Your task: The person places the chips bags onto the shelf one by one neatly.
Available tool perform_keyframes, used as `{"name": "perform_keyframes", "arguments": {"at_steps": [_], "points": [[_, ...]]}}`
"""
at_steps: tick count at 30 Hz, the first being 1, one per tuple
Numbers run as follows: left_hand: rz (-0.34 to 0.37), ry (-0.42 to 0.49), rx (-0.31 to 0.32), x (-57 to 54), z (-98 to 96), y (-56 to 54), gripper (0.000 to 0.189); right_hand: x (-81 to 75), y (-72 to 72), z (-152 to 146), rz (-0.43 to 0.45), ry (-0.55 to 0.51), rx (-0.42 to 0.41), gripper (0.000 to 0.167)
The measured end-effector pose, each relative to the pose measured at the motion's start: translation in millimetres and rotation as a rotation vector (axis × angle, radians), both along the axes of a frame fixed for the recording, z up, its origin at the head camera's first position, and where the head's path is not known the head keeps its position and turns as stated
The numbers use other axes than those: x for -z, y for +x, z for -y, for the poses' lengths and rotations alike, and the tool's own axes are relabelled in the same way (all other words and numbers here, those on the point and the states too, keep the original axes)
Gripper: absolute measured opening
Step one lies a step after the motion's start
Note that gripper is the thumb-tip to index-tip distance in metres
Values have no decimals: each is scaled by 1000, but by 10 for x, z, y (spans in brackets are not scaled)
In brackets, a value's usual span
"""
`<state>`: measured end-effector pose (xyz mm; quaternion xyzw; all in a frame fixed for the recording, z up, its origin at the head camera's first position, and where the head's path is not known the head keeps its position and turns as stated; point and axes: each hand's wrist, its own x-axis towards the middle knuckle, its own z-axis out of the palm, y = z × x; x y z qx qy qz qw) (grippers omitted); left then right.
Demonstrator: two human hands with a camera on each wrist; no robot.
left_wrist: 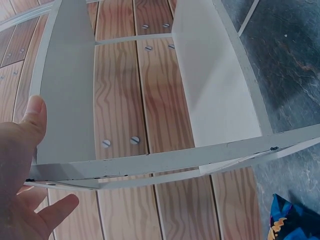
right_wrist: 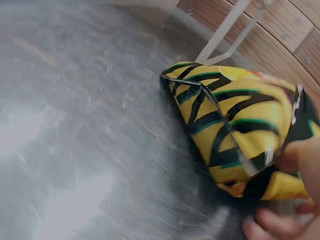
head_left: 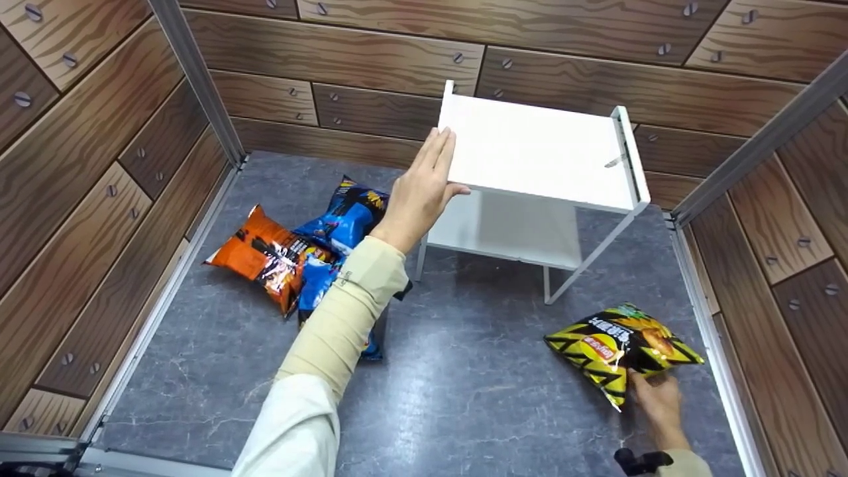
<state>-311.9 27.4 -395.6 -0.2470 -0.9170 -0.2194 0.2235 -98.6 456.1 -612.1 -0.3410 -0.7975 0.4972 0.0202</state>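
Note:
My left hand (head_left: 424, 182) holds the near left corner of a small white side table (head_left: 536, 156), long fingers along the top's left edge and thumb at its front edge. In the left wrist view the thumb (left_wrist: 35, 117) lies on one side of the table's board and the other fingers on the other. At the lower right, my right hand (head_left: 659, 401) grips the near edge of a yellow-and-black chip bag (head_left: 609, 348). The right wrist view shows the thumb on the striped bag (right_wrist: 235, 115) and fingers (right_wrist: 275, 225) below it.
Left of the table an orange chip bag (head_left: 255, 255) and blue chip bags (head_left: 348, 215) lie bunched on the grey floor (head_left: 464, 371), partly hidden by my left arm. The table has a lower shelf (head_left: 510, 228) and thin legs. Wood-patterned walls (head_left: 344, 40) enclose the space.

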Motion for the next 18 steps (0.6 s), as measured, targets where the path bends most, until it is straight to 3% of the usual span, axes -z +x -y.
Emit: {"name": "perform_keyframes", "arguments": {"at_steps": [2,4,9,12,18], "points": [[-1,3,-2,-1,4,-1,79,-87,-8,-54,105,163,-27,80],[-3,4,-6,-1,7,-1,80,-167,-21,-109,154,217,-37,94],[-4,6,-8,-10,11,1,81,-311,-130,-150,82,351,-75,99],[-5,6,-7,-8,6,1,80,-350,-200,-139,64,469,-187,102],[-33,13,-1,8,-8,5,79,-300,-256,-117,18,644,-523,99]]}}
